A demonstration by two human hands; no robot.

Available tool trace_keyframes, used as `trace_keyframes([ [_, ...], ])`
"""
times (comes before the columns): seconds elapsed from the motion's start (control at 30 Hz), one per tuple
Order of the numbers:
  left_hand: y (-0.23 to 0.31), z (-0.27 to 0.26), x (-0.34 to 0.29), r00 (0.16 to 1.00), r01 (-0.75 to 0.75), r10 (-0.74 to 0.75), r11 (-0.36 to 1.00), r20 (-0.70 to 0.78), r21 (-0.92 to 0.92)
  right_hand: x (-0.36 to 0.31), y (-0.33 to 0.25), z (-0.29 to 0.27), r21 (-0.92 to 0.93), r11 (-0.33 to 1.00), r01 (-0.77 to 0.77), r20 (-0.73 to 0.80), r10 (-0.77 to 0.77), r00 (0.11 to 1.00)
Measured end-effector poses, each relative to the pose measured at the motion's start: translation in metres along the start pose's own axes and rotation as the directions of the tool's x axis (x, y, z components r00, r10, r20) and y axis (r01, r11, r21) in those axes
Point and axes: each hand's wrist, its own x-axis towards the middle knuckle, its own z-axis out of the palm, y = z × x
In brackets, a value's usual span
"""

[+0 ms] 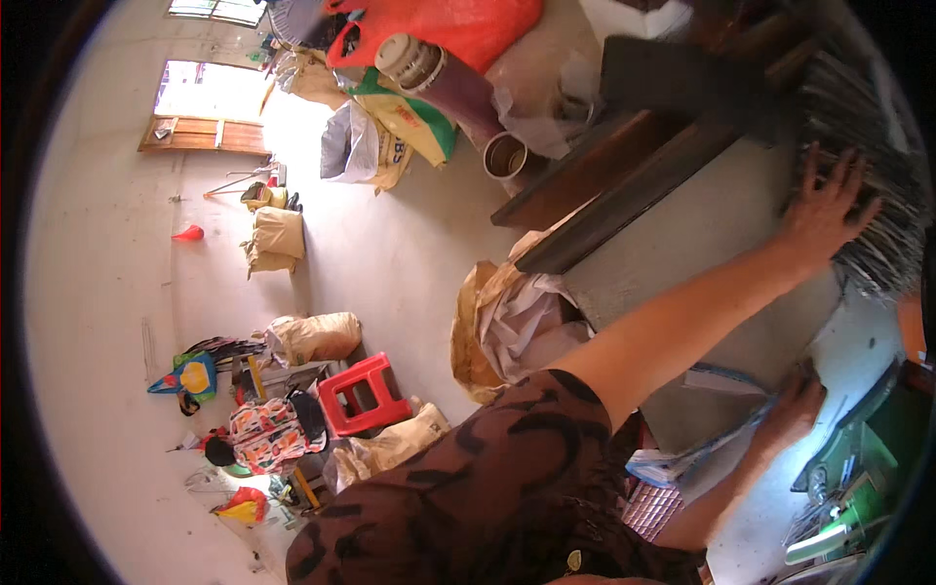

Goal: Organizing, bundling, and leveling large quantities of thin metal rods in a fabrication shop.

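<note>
My left hand reaches to the right edge of the view with fingers spread. It lies over a thick bundle of thin, dark, stick-like strands. Below it, my right hand is beside a grey sheet-like surface with a bluish edge. Shadow hides that hand's fingers, so whether it holds anything is unclear. Close to my left hand, a dark flat board and long dark wooden beams stretch across the upper right.
An open paper-like sack with a pale lining stands near my sleeve. A red plastic stool and stuffed sacks sit along the left wall. Toward the top are a purple tube with a white cap and a red bag. Green items lie lower right.
</note>
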Motion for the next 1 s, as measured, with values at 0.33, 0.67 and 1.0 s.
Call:
trace_keyframes([
  [0.33, -0.001, -0.030, 0.005, 0.982, 0.010, 0.014, 0.992, 0.189, -0.127, -0.022, -0.035, 0.007, -0.199, 0.980, 0.024, -0.100, -0.045, 0.994],
  [0.67, -0.001, -0.032, 0.010, 0.972, 0.016, 0.004, 0.996, 0.236, -0.084, -0.007, -0.009, 0.015, -0.068, 0.991, -0.116, -0.008, 0.116, 0.993],
  [1.0, 0.006, -0.020, 0.002, 0.979, 0.000, 0.014, 0.998, 0.204, -0.069, 0.010, -0.017, -0.025, 0.623, 0.410, -0.667, 0.593, 0.309, 0.744],
])
